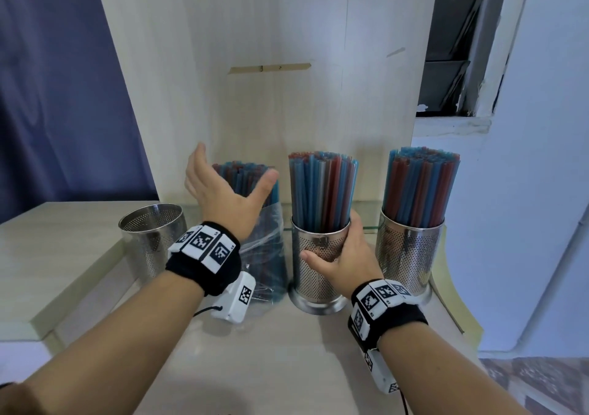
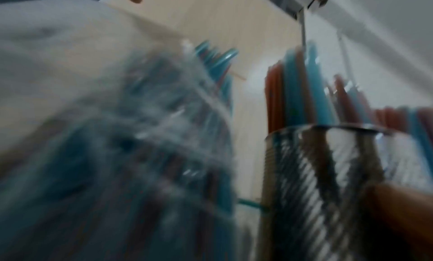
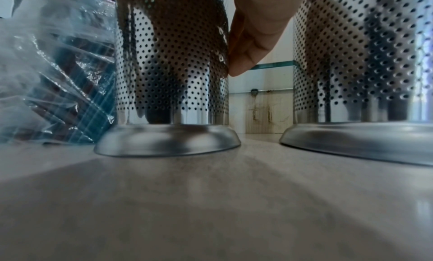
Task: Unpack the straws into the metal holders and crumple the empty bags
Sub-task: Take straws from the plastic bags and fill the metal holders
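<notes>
Three perforated metal holders stand on the tabletop (image 1: 287, 344). The left holder (image 1: 152, 239) is empty. The middle holder (image 1: 315, 255) and the right holder (image 1: 409, 249) each contain upright blue and red straws. Between the left and middle holders, a clear bag (image 1: 264, 249) stands with straws inside. The right hand (image 1: 342, 257) grasps the middle holder's wall. The left hand (image 1: 220, 188) is spread, released, in front of the bagged straws.

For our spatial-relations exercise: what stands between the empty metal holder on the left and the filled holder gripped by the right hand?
In the head view, the bagged bundle of straws stands between the empty holder and the gripped holder; the open left hand hovers before it.
</notes>
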Available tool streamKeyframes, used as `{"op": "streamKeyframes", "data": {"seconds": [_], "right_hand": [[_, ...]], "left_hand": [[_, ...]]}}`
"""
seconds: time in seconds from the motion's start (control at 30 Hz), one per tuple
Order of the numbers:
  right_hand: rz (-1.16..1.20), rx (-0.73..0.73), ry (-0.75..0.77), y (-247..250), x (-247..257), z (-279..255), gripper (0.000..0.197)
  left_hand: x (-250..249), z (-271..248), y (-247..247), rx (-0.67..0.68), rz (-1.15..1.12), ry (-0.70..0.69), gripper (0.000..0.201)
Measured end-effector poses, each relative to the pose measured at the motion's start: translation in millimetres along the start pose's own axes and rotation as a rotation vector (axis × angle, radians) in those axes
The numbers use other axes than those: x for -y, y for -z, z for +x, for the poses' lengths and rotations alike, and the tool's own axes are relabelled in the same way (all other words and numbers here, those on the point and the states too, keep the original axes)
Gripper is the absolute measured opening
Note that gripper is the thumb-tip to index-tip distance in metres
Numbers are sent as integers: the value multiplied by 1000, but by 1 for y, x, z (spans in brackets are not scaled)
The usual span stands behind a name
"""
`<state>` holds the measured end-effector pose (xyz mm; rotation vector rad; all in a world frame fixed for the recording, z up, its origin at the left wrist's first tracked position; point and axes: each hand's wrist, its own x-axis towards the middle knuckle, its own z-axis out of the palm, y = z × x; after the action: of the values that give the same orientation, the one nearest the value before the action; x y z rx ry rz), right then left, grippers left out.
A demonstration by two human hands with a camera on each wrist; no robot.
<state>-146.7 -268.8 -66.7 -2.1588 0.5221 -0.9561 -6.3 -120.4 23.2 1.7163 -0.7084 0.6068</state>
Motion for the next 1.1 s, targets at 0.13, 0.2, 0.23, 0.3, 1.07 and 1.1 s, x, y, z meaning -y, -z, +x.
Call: {"op": "streamKeyframes", "data": {"seconds": [0.13,0.2,0.23,0.3,1.07,1.1], "right_hand": [[12,5,1,-1,1,-1,110],[9,5,1,-1,1,-1,110],[7,5,0,-1,0,-1,109],[5,5,-3,-1,1,-1,109],[31,6,10,3,7,-1,101],[30,5,10,3,6,-1,102]], "left_hand": [[29,-1,-3,177,217,210,148],[44,5,-6,231,237,310,155],[49,9,-8,244,208,357,157],[56,14,-11,266,105,419,150],[74,-10,2,171,-196,207,90],[74,-10,3,147,-206,184,90]]}}
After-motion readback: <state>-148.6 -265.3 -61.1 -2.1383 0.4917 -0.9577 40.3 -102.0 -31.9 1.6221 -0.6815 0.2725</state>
